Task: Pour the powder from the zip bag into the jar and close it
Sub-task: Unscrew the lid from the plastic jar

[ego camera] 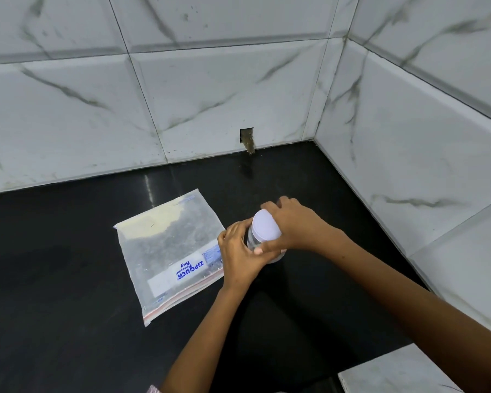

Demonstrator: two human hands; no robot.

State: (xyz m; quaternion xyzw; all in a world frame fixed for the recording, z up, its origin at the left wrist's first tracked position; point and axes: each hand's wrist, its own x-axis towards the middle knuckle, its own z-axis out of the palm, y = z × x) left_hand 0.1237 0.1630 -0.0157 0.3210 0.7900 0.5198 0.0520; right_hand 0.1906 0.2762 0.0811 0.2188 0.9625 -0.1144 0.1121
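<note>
Right hand (298, 225) curled over white lid (265, 224), left hand (240, 252) wrapped round clear jar (254, 241) on black counter (68, 279); zip bag (167, 251) flat just left, powder inside.

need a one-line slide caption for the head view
Left hand steadies the jar while the right hand grips its white lid; zip bag lies flat on the black counter.
</note>
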